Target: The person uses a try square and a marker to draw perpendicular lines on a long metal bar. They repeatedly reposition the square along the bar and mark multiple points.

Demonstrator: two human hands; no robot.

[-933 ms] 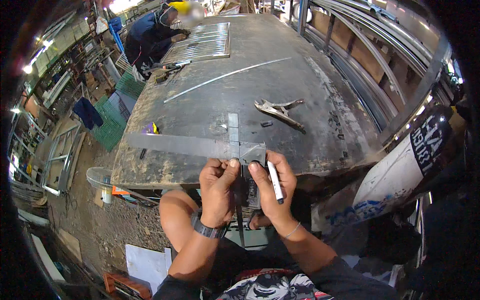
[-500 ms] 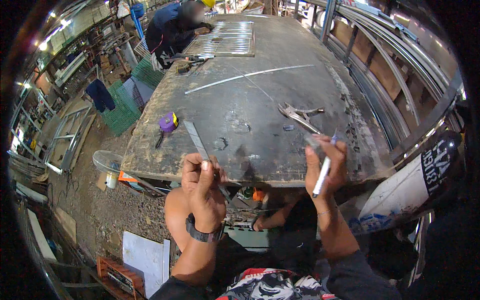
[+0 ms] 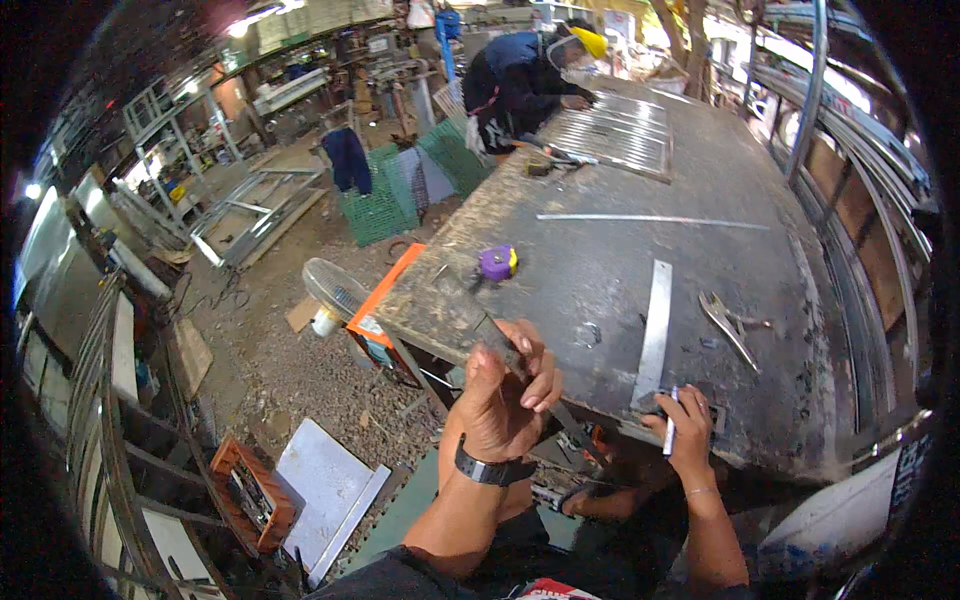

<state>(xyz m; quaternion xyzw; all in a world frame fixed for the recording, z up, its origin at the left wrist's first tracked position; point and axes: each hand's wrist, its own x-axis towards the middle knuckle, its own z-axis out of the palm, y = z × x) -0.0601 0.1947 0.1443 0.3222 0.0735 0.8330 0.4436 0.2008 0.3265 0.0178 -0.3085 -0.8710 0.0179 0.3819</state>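
My left hand (image 3: 500, 395), wearing a dark wristwatch, is closed around a grey flat metal bar (image 3: 487, 330). The bar slants past the table's near edge, and its lower end runs below my fingers. At the near edge my right hand (image 3: 688, 430) is closed on a white marker pen (image 3: 671, 425). Its fingers also meet the near end of a wide silver metal blade (image 3: 656, 320), which extends away over the tabletop; whatever joins the blade at my fingers is mostly hidden. Locking pliers (image 3: 730, 330) lie to the right, and a purple tape measure (image 3: 498, 263) to the left.
A thin metal strip (image 3: 650, 220) lies across the dark worktable (image 3: 620, 270). Farther back, a person (image 3: 520, 85) leans over a slatted metal grille (image 3: 615, 132). A fan (image 3: 335, 288) stands beside the table. On the floor are an orange crate (image 3: 250, 490) and a pale sheet (image 3: 330, 485).
The view has swung left. My right hand has lowered to the table's near edge with the marker pen, and the silver blade now stretches over the tabletop. My left hand still holds the bar.
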